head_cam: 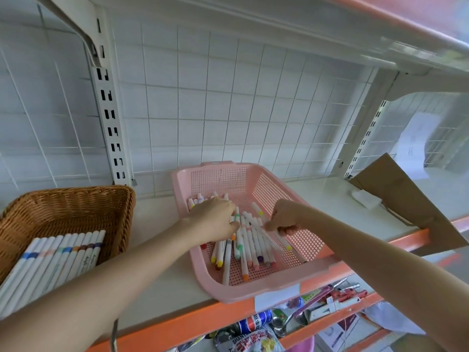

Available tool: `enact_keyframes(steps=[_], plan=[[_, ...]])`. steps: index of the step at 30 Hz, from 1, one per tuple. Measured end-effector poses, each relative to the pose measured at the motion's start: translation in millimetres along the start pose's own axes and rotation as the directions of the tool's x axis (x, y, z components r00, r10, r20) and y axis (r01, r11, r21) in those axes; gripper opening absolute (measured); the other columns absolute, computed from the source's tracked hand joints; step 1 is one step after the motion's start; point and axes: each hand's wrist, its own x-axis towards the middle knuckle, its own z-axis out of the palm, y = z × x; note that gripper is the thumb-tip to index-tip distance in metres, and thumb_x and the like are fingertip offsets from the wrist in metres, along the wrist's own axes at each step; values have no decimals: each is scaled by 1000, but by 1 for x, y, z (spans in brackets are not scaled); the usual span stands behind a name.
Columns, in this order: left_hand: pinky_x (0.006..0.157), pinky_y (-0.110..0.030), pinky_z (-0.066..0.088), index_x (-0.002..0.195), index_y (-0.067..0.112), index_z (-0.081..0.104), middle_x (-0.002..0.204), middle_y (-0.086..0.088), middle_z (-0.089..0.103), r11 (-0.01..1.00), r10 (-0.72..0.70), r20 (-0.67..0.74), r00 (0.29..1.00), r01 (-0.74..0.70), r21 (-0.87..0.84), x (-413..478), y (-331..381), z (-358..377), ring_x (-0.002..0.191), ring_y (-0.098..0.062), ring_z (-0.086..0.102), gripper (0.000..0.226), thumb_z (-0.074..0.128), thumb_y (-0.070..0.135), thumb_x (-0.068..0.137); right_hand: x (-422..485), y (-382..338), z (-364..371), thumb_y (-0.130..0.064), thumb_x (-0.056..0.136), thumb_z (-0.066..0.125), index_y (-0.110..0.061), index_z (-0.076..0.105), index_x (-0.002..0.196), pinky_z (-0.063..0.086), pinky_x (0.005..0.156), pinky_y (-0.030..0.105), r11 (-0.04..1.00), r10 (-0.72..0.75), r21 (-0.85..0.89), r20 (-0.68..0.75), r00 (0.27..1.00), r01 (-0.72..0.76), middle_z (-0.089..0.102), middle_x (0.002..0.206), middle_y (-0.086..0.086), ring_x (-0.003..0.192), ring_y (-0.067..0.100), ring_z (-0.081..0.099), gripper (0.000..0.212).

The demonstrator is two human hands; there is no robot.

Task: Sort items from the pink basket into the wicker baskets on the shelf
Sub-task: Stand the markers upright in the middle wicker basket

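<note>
The pink basket [299, 207] sits on the white shelf, holding several white markers [250, 246] with coloured caps. Both hands reach into it. My left hand [215, 219] has its fingers curled round a few markers near the basket's middle. My right hand [284, 218] is curled too, pinching markers on the right side of the pile. A wicker basket [63, 207] stands at the left on the same shelf, with a neat row of white markers [53, 260] lying in it.
A brown cardboard sheet [406, 199] leans at the right shelf edge beside a small white block [364, 198]. The wire grid backs the shelf. Below the orange shelf edge [193, 323] lies a lower shelf with a can, packets and tools.
</note>
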Motion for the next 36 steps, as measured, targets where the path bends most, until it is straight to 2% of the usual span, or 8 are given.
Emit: enact_keyframes(steps=[6, 10, 15, 20, 24, 28, 32, 36], plan=[[61, -28, 44, 74, 12, 56, 64, 1, 48, 998, 10, 110, 994, -4, -57, 28, 20, 0, 67, -20, 56, 15, 55, 21, 86, -17, 17, -20, -17, 88, 59, -3, 59, 65, 38, 41, 19, 995, -75, 41, -271, 960, 89, 57, 52, 6, 39, 12, 45, 27], [40, -16, 33, 108, 18, 57, 62, 6, 46, 978, -4, 200, 980, 46, -204, 52, 47, 6, 49, -6, 43, 18, 52, 19, 91, -24, 30, -23, -16, 87, 61, -7, 55, 59, 37, 39, 18, 973, -74, 175, -385, 920, 151, 55, 48, 4, 33, 7, 45, 30], [47, -22, 41, 69, 12, 50, 59, -1, 51, 954, -166, 341, 925, 238, -180, 82, 71, 24, 47, -13, 47, 37, 48, 38, 95, -35, 42, -23, -13, 85, 59, -6, 52, 60, 31, 34, 14, 947, -71, 235, -515, 854, 221, 54, 48, 4, 28, 3, 42, 27], [36, -19, 33, 70, 11, 42, 61, -4, 47, 869, -180, 368, 912, 323, -376, 94, 84, 39, 45, -11, 43, 28, 52, 19, 95, -42, 50, -23, -13, 83, 60, 0, 56, 65, 36, 40, 17, 912, -76, 283, -595, 800, 297, 54, 48, 4, 33, 7, 45, 23], [45, -23, 35, 70, 8, 46, 57, -5, 45, 826, -193, 413, 890, 374, -421, 100, 82, 46, 46, -14, 42, 24, 56, 8, 91, -41, 57, -21, -11, 83, 60, 12, 59, 76, 41, 43, 24, 873, -58, 356, -604, 795, 334, 54, 51, 10, 37, 12, 47, 24], [49, -23, 31, 65, 10, 46, 55, -2, 39, 794, -207, 485, 850, 435, -424, 104, 78, 46, 48, -12, 34, 28, 60, 10, 90, -41, 60, -21, -14, 84, 60, 8, 61, 77, 40, 42, 21, 877, -57, 358, -582, 811, 319, 55, 53, 9, 38, 12, 47, 22], [30, -13, 25, 61, 12, 43, 53, 1, 36, 776, -259, 526, 810, 498, -386, 101, 82, 38, 41, -7, 29, 34, 59, 16, 91, -41, 59, -22, -13, 84, 60, 3, 59, 72, 38, 39, 19, 874, -76, 353, -581, 810, 335, 55, 50, 7, 36, 11, 46, 20], [37, -18, 24, 69, 15, 45, 53, 4, 35, 773, -255, 589, 767, 527, -353, 103, 81, 40, 41, -7, 27, 31, 56, 32, 93, -41, 56, -19, -11, 84, 59, 4, 60, 72, 38, 39, 18, 862, -79, 368, -581, 810, 348, 54, 48, 7, 34, 9, 45, 19]])
